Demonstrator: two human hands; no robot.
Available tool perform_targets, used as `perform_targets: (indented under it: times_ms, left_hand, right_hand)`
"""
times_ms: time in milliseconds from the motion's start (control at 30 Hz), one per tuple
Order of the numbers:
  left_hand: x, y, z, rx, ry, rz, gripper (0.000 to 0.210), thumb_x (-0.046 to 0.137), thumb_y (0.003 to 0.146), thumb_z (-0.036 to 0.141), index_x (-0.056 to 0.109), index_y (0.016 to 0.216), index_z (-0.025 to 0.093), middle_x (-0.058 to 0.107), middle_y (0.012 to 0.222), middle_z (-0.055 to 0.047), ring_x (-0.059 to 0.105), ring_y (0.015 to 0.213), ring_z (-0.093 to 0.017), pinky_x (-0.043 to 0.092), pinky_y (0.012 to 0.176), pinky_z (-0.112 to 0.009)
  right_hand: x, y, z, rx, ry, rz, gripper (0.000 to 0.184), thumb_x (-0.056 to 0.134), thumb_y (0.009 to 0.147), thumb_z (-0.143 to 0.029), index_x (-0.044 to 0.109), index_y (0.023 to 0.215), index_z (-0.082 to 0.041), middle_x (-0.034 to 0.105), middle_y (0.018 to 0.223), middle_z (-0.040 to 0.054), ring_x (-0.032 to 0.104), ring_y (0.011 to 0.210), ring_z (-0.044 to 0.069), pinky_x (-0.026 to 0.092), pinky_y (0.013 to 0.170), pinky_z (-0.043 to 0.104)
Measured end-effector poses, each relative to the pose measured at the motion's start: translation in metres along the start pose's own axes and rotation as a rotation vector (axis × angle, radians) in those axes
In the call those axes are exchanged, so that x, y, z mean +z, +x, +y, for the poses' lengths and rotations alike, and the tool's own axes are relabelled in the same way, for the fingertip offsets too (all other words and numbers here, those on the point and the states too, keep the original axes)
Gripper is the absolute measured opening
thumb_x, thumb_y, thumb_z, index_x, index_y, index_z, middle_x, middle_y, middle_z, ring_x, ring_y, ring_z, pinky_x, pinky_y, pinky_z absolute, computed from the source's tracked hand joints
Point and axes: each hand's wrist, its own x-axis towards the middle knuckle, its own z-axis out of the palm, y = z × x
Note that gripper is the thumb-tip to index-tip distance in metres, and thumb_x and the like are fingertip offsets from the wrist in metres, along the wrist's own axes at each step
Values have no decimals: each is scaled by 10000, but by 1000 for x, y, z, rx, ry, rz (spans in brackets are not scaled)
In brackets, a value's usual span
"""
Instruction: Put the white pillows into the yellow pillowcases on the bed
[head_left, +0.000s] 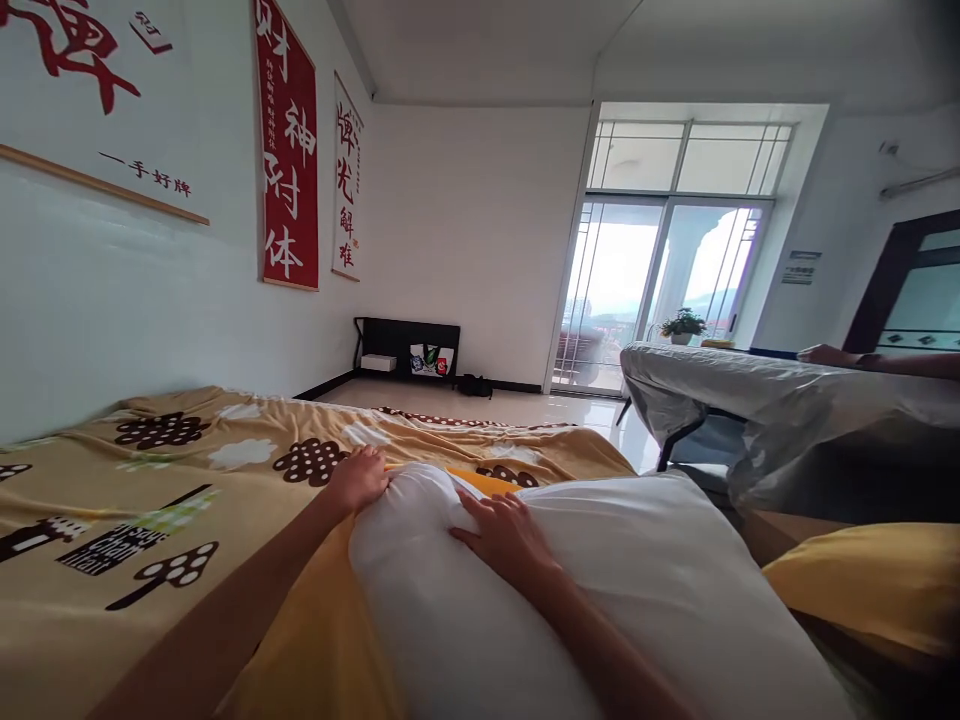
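Observation:
A white pillow (442, 590) lies in front of me, with a yellow pillowcase (322, 630) along its left side and some more yellow cloth at its far edge. My left hand (361, 480) is closed at the pillow's far left corner, its fingers curled over the edge of the yellow pillowcase; the fingertips are partly hidden. My right hand (506, 530) rests on top of the white pillow with its fingers spread and the thumb apart. More white padding extends to the right of that hand. Beneath everything is a tan patterned blanket (247, 510).
At the right stands a table (720, 370) under clear plastic, with another person's arm (885, 360) on it. A chair (697, 445) is tucked beneath. Yellow fabric (870, 580) lies at the lower right. A black low shelf (409, 345) stands by the far wall.

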Motion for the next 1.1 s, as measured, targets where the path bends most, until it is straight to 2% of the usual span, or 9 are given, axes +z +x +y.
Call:
perform_targets:
  times_ms: [100, 167, 367, 500, 600, 733, 833, 967, 1100]
  left_hand:
    - [-8, 0, 5, -19, 41, -107, 216, 557, 831, 248, 680, 972, 140, 670, 1086, -154, 588, 1101, -286, 461, 904, -364]
    - [-12, -1, 13, -34, 59, -147, 205, 558, 829, 200, 671, 989, 138, 673, 1090, -139, 599, 1088, -268, 468, 900, -384]
    - [-16, -11, 25, -64, 20, -154, 233, 504, 834, 165, 637, 1022, 131, 664, 1104, -150, 612, 1055, -267, 470, 872, -415]
    - [-20, -14, 11, -86, -66, -95, 193, 519, 767, 223, 641, 890, 139, 668, 1039, -187, 624, 997, -305, 462, 780, -349]
    - [-24, -17, -7, -89, -188, -86, 202, 462, 788, 290, 613, 765, 158, 678, 882, -115, 633, 870, -240, 448, 687, -278]
    - [-25, -23, -27, -86, -367, -111, 304, 348, 815, 344, 603, 811, 179, 624, 731, -23, 583, 642, -163, 406, 511, -229]
    - [-24, -25, -32, -102, -411, -86, 331, 282, 828, 344, 572, 808, 186, 615, 760, -33, 575, 654, -159, 402, 494, -222]
    - [-22, -21, -31, -155, -373, -70, 215, 397, 768, 374, 491, 714, 189, 613, 760, -49, 586, 672, -169, 402, 513, -224]
    - [-27, -20, -30, -168, -346, -188, 252, 474, 699, 445, 448, 662, 197, 529, 549, 0, 528, 470, -161, 375, 432, -244]
  right_hand:
    - [-8, -7, -10, -37, -35, 25, 552, 543, 899, -478, 474, 1378, -213, 703, 1037, 96, 610, 1002, 261, 396, 915, 390]
    - [-13, -13, -15, -51, -61, 35, 558, 536, 907, -462, 453, 1397, -208, 699, 1039, 100, 605, 1005, 267, 399, 917, 401]
    - [-19, -24, -26, -113, -140, 67, 528, 510, 925, -343, 412, 1427, -213, 689, 1036, 109, 603, 972, 270, 426, 884, 415]
    - [-20, -26, -28, -107, -139, 89, 535, 527, 913, -359, 427, 1418, -212, 690, 1021, 111, 604, 963, 267, 431, 886, 415]
    - [-21, -27, -28, -97, -126, 108, 533, 526, 914, -371, 433, 1414, -211, 691, 1021, 112, 602, 968, 262, 427, 896, 411]
    - [-24, -30, -32, -107, -122, 115, 532, 526, 914, -348, 427, 1418, -209, 690, 1020, 112, 601, 968, 258, 422, 899, 407]
    - [-27, -33, -34, -115, -122, 118, 517, 506, 919, -308, 424, 1419, -206, 688, 1028, 113, 600, 968, 262, 421, 892, 414]
    - [-30, -36, -36, -109, -108, 129, 526, 506, 916, -320, 420, 1423, -214, 686, 1035, 117, 595, 982, 265, 407, 910, 420]
    - [-31, -38, -36, -100, -97, 125, 530, 503, 915, -329, 415, 1426, -221, 686, 1041, 115, 588, 998, 265, 403, 918, 416]
